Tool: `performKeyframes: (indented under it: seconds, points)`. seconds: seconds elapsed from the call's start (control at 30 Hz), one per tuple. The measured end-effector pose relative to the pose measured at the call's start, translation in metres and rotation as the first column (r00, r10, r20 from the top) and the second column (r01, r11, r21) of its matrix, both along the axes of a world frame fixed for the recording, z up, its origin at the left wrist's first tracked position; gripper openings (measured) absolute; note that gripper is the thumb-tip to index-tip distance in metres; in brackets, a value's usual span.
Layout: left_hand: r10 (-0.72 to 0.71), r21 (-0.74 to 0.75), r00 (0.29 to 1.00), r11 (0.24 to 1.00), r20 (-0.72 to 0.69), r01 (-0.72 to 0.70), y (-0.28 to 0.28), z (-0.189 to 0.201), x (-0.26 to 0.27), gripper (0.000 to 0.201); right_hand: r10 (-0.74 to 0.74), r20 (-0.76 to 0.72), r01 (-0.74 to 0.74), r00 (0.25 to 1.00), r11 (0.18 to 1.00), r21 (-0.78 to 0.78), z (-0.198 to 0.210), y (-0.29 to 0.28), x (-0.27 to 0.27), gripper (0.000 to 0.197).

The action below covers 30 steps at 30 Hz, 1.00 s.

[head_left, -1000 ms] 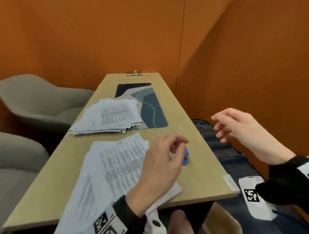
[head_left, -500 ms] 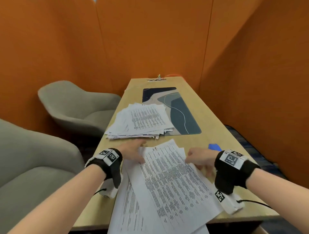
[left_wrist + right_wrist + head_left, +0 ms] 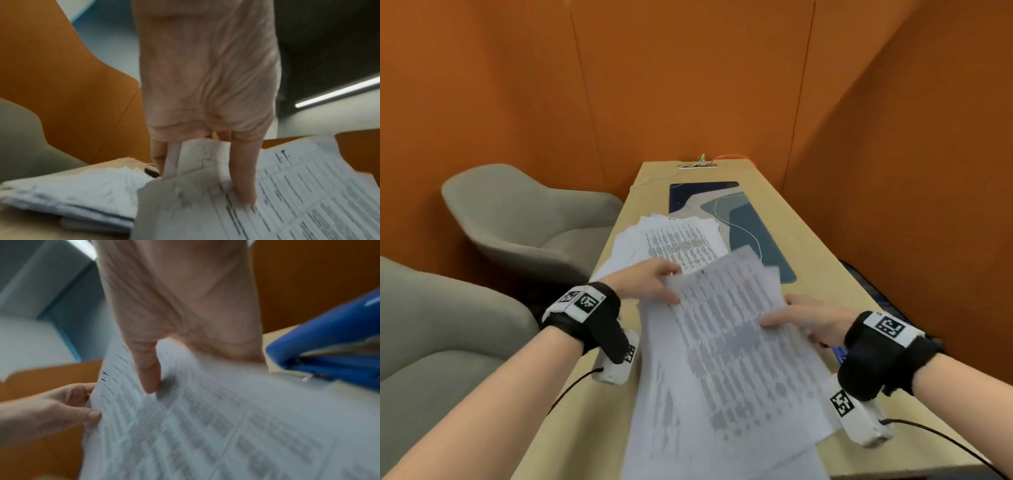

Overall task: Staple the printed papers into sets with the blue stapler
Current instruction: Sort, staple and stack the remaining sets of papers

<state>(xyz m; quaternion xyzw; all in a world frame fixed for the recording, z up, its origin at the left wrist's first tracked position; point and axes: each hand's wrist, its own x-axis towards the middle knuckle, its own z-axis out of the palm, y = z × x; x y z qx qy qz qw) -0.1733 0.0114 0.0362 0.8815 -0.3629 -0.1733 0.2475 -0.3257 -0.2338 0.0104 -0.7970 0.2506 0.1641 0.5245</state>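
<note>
Both hands hold a loose set of printed papers (image 3: pixel 729 329) above the near end of the wooden table (image 3: pixel 822 267). My left hand (image 3: pixel 654 284) pinches the set's far left corner, thumb (image 3: pixel 244 178) on top of the sheets (image 3: pixel 287 203). My right hand (image 3: pixel 798 318) pinches the right edge, thumb (image 3: pixel 148 369) lying on the blurred sheets (image 3: pixel 205 426). The blue stapler (image 3: pixel 329 344) lies on the table just right of my right hand; in the head view only a sliver of the stapler (image 3: pixel 839 353) shows by the wrist. A second stack of printed papers (image 3: pixel 671 243) lies farther along the table.
A dark patterned desk mat (image 3: pixel 743 222) lies beyond the far stack. Two grey armchairs (image 3: pixel 524 222) stand left of the table. Orange partition walls (image 3: pixel 893 171) close in the back and right. More sheets (image 3: pixel 705 445) hang over the table's near edge.
Both hands came onto the near papers and have lifted their far end off the table, now blurred with motion. The view has swung left, and the stapler is mostly hidden behind my right wrist.
</note>
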Motion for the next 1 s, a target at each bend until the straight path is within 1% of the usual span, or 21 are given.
performKeyframes:
  seconds: [0.07,0.1,0.13,0.17,0.2,0.23,0.27,0.3,0.33,0.37,0.4,0.47,0.53,0.6,0.63,0.7,0.77,0.8,0.83,0.9,1.0]
  points:
    - [0.074,-0.212,0.997,0.975,-0.002,-0.073,0.001,0.016,-0.002,0.016,-0.042,0.098,0.026,0.994,0.987,0.162,0.009,0.000,0.002,0.031]
    - [0.145,-0.330,0.989,0.934,0.011,-0.133,0.000,0.021,-0.004,0.016,-0.086,0.149,0.056,0.985,0.979,0.199,0.012,-0.001,0.003,0.031]
    - [0.241,-0.449,0.970,0.870,0.024,-0.205,0.001,0.024,-0.005,0.019,-0.141,0.192,0.092,0.971,0.965,0.245,0.016,-0.002,0.005,0.031]
    - [0.344,-0.549,0.939,0.788,0.013,-0.280,0.001,0.024,-0.006,0.029,-0.197,0.215,0.124,0.956,0.942,0.312,0.020,-0.003,0.007,0.031]
    - [0.425,-0.602,0.905,0.713,-0.039,-0.361,0.003,0.022,-0.008,0.044,-0.241,0.221,0.141,0.945,0.910,0.390,0.024,-0.005,0.008,0.031]
    - [0.460,-0.597,0.878,0.670,-0.133,-0.441,0.005,0.018,-0.010,0.061,-0.275,0.215,0.152,0.937,0.875,0.459,0.027,-0.008,0.009,0.032]
    - [0.449,-0.544,0.854,0.662,-0.264,-0.516,0.006,0.015,-0.013,0.074,-0.297,0.203,0.154,0.933,0.840,0.520,0.030,-0.009,0.010,0.032]
    - [0.406,-0.480,0.824,0.673,-0.396,-0.563,0.007,0.010,-0.017,0.079,-0.314,0.189,0.158,0.930,0.809,0.566,0.033,-0.009,0.011,0.032]
    - [0.354,-0.430,0.787,0.688,-0.505,-0.585,0.007,0.007,-0.021,0.077,-0.325,0.185,0.154,0.927,0.783,0.603,0.036,-0.008,0.012,0.032]
    - [0.315,-0.417,0.765,0.692,-0.561,-0.590,0.006,0.005,-0.023,0.070,-0.335,0.197,0.147,0.922,0.770,0.622,0.038,-0.005,0.015,0.034]
    - [0.300,-0.441,0.775,0.684,-0.556,-0.581,0.003,0.004,-0.025,0.058,-0.349,0.220,0.138,0.911,0.760,0.636,0.039,-0.002,0.017,0.036]
    - [0.337,-0.565,0.842,0.628,-0.422,-0.535,-0.006,0.010,-0.031,0.031,-0.383,0.292,0.109,0.876,0.748,0.655,0.045,0.005,0.023,0.040]
    - [0.425,-0.686,0.865,0.546,-0.267,-0.481,-0.014,0.017,-0.038,0.021,-0.441,0.362,0.089,0.822,0.725,0.683,0.053,0.013,0.027,0.039]
    - [0.500,-0.779,0.851,0.463,-0.164,-0.422,-0.020,0.023,-0.047,0.016,-0.470,0.433,0.057,0.769,0.725,0.686,0.062,0.021,0.030,0.037]
    - [0.515,-0.810,0.848,0.441,-0.124,-0.387,-0.021,0.023,-0.051,0.015,-0.465,0.464,0.037,0.754,0.735,0.677,0.065,0.026,0.030,0.035]
    - [0.505,-0.837,0.859,0.435,-0.080,-0.334,-0.022,0.018,-0.057,0.020,-0.430,0.517,0.020,0.740,0.782,0.622,0.069,0.037,0.027,0.031]
    - [0.490,-0.845,0.867,0.424,-0.088,-0.325,-0.019,0.012,-0.059,0.027,-0.377,0.577,0.054,0.724,0.866,0.498,0.071,0.044,0.022,0.029]
    - [0.479,-0.852,0.871,0.408,-0.106,-0.328,-0.017,0.011,-0.059,0.028,-0.375,0.600,0.086,0.707,0.888,0.453,0.072,0.045,0.020,0.029]
    - [0.468,-0.857,0.875,0.392,-0.126,-0.333,-0.015,0.010,-0.059,0.029,-0.397,0.610,0.129,0.686,0.891,0.435,0.073,0.045,0.019,0.030]
    - [0.453,-0.866,0.879,0.369,-0.149,-0.336,-0.013,0.011,-0.058,0.033,-0.462,0.603,0.181,0.650,0.865,0.468,0.072,0.044,0.021,0.030]
    - [0.467,-0.875,0.872,0.350,-0.148,-0.335,-0.015,0.017,-0.058,0.034,-0.473,0.604,0.123,0.641,0.840,0.528,0.073,0.050,0.027,0.025]
